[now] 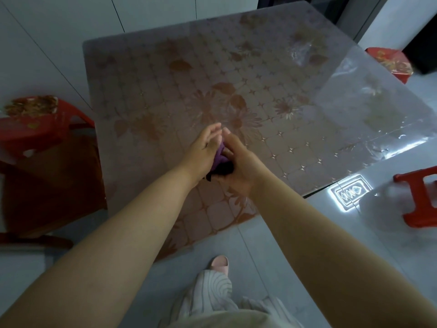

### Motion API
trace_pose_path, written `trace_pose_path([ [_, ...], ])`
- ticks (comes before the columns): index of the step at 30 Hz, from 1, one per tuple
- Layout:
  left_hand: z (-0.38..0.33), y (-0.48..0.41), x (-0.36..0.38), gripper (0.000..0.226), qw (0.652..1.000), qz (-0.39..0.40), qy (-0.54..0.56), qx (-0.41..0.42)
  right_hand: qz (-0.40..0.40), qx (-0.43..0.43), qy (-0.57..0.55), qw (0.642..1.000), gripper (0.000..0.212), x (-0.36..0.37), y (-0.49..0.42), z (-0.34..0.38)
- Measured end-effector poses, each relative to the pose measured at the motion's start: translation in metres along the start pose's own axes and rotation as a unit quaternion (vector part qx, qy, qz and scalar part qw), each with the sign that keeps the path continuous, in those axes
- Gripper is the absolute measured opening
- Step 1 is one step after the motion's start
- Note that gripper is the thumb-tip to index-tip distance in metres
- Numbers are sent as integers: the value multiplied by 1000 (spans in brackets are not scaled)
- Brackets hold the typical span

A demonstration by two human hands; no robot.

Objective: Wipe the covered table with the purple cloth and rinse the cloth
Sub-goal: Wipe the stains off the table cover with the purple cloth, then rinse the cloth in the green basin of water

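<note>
The purple cloth (221, 159) is bunched up between my two hands, just above the near part of the covered table (146, 91). My left hand (205, 147) holds it from the left, fingers fairly straight. My right hand (237, 166) curls round it from the right and covers most of it. The table wears a floral cover under a clear plastic sheet that overhangs the right edge.
A red stool (30, 121) stands at the table's left with a dark wooden chair (52, 183) beside it. Another red stool (390, 62) is at the far right, and a third (421, 200) is on the floor at right. My slippered foot (218, 262) is below.
</note>
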State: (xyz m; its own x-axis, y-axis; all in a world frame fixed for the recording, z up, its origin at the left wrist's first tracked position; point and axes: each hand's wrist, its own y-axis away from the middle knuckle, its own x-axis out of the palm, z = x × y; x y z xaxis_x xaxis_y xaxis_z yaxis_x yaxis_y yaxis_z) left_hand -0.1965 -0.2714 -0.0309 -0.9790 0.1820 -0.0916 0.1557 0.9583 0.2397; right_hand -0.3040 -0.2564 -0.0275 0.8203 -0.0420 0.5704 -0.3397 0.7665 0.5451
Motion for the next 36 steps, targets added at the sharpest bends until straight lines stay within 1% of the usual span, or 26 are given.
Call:
trace_pose_path([
  [3, -4, -3, -4, 37, 1000, -2, 29, -10, 2, 11, 43, 999, 48, -5, 1, -3],
  [5, -4, -6, -7, 36, 1000, -9, 21, -19, -22, 12, 51, 998, 51, -7, 0, 0],
  [7, -1, -9, -9, 38, 999, -17, 5, -28, -61, 0, 32, 998, 54, -11, -2, 5],
  [11, 8, -15, -1, 38, 998, -26, 5, -55, -149, -49, -54, 986, 46, -27, -9, 15],
  [14, 11, -15, 20, 39, 997, -9, 5, -82, -206, -40, -50, 976, 34, -42, -4, 17],
  [16, 10, -15, 40, 38, 995, 10, 23, -95, -211, -42, -65, 974, 27, -51, 6, 16],
  [19, -1, -11, 78, 31, 990, 40, 86, -108, -188, -84, -114, 972, 30, -67, 29, 16],
  [21, -10, -7, 110, 26, 986, 71, 104, -108, -182, -116, -132, 967, 31, -83, 52, 15],
  [22, -14, -3, 127, 27, 985, 87, 107, -103, -185, -133, -145, 963, 31, -92, 67, 16],
  [24, -21, 10, 165, 34, 985, 122, 84, -84, -186, -176, -190, 948, 35, -115, 100, 17],
  [25, -24, 23, 195, 34, 983, 155, 66, -76, -192, -208, -208, 936, 37, -135, 126, 14],
  [27, -28, 44, 232, 31, 977, 196, 55, -66, -201, -241, -221, 923, 40, -154, 160, 11],
  [30, -25, 103, 314, 25, 959, 279, 36, -47, -251, -318, -246, 881, 43, -202, 241, -13],
  [33, -12, 180, 391, 22, 934, 349, 26, -67, -307, -369, -257, 839, 33, -245, 335, -56],
  [36, 11, 271, 455, 26, 906, 413, 12, -90, -371, -397, -268, 796, 27, -276, 429, -113],
])
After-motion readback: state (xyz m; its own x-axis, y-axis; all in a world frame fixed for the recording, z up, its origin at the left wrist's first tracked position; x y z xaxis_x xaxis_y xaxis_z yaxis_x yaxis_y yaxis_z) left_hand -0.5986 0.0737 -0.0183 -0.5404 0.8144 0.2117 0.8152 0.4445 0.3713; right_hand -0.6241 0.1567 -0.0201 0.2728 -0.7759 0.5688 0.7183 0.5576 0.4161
